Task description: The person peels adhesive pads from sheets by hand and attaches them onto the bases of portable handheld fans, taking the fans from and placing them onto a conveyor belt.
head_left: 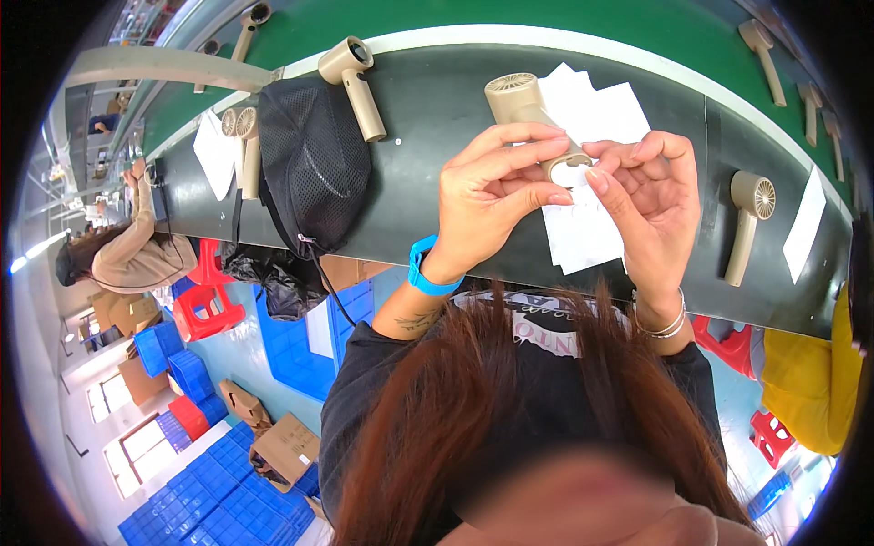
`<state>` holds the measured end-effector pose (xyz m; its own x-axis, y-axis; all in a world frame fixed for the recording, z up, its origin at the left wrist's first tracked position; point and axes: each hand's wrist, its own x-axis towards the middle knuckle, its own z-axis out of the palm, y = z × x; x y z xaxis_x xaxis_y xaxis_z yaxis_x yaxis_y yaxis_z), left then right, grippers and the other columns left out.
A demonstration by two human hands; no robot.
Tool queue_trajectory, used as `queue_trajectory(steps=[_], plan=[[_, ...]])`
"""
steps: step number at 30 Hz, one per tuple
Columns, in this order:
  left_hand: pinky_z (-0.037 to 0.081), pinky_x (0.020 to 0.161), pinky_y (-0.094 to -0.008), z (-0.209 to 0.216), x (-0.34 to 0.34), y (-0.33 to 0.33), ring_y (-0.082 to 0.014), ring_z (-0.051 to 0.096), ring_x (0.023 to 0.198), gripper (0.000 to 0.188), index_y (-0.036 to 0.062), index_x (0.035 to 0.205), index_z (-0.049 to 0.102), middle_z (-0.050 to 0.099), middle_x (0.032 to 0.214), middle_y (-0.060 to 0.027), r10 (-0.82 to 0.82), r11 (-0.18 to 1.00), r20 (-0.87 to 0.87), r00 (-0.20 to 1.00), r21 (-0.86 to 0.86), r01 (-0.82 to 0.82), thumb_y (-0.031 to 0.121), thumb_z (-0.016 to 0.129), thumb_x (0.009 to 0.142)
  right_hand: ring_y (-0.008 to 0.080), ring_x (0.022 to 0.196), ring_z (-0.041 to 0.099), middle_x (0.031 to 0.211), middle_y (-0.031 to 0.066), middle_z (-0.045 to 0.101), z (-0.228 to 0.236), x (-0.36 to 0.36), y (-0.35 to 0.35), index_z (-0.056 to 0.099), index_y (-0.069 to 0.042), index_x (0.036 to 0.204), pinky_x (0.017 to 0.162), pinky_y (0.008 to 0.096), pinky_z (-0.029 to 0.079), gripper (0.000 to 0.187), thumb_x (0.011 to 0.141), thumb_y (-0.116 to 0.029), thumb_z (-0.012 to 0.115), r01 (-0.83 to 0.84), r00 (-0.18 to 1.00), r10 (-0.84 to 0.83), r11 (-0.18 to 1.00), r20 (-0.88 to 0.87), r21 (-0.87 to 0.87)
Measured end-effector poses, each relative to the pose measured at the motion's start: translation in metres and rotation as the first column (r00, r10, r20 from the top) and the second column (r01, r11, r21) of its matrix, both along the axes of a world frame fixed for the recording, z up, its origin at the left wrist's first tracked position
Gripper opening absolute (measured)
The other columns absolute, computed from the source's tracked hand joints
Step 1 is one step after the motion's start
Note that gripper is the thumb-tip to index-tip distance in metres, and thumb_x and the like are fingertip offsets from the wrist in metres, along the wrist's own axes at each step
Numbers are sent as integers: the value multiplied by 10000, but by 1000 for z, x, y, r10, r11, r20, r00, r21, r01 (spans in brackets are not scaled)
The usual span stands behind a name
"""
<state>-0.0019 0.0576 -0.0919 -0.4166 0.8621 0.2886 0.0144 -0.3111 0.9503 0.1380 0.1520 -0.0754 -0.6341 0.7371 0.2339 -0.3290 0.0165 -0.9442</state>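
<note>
A beige handheld fan [513,89] is in my left hand [492,196], its round grille pointing away from me and its handle end toward me. My left thumb and fingers close round the lower handle. My right hand [657,196] is beside the handle end, thumb and fingertips drawn together at its rim. Something small and white shows at that end; whether it is a separate piece or paper behind, I cannot tell. White paper sheets [619,111] lie on the dark worktable [428,173] beneath the fan and my hands.
Another fan [355,86] lies beside a black mesh bag [314,164] on the left. To the right are a fan [752,205] and a white sheet [807,223]. More fans [763,55] rest on the green belt [628,27]. A co-worker [137,250] sits far left; a yellow sleeve [810,391] shows right.
</note>
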Motion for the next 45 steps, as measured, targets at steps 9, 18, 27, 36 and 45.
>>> queue_trajectory(steps=[9, 18, 27, 36, 45], plan=[[591, 768, -306, 0, 0, 0, -195, 638, 888, 400, -72, 1112, 611, 536, 1196, -160, -16, 1000, 29, 999, 0, 16, -140, 679, 723, 198, 1021, 582, 880, 82, 584, 0, 0, 1, 396, -49, 1016, 847, 276, 475, 339, 819, 116, 617, 4, 1000, -4, 1000, 3, 19], [577, 819, -320, 1, 4, -4, -217, 620, 964, 357, -68, 1088, 621, 538, 1182, -171, -9, 999, -4, 1000, -38, 9, -142, 667, 742, 187, 963, 598, 871, 77, 579, 5, 0, -5, 389, -50, 1030, 821, 276, 482, 375, 797, 124, 625, 73, 994, -78, 995, 71, 60], [578, 813, -321, 0, 3, -2, -223, 619, 972, 305, -64, 1026, 639, 551, 1143, -159, 17, 1000, -49, 999, -20, -18, -144, 674, 734, 159, 906, 597, 859, 70, 573, 3, 1, -1, 389, -37, 1052, 780, 257, 472, 423, 772, 82, 683, 120, 949, -198, 946, 245, 300], [481, 594, -336, -5, -86, 148, -254, 619, 678, 138, 28, 784, 622, 624, 800, -133, 215, 977, -599, 772, 124, -176, 91, 710, 698, 123, 740, 607, 866, 54, 615, -71, -8, 56, 616, -34, 994, 626, 248, 479, 137, 859, -53, 625, 89, 804, -399, 815, 442, 573], [488, 688, -455, -52, -152, 224, -376, 610, 788, 79, 27, 792, 549, 593, 777, -150, 225, 974, -896, 383, 210, -82, 34, 595, 728, 288, 727, 594, 872, 125, 570, -77, -46, 19, 614, -23, 933, 646, 347, 478, 175, 769, -27, 678, -54, 781, -452, 638, 431, 768]])
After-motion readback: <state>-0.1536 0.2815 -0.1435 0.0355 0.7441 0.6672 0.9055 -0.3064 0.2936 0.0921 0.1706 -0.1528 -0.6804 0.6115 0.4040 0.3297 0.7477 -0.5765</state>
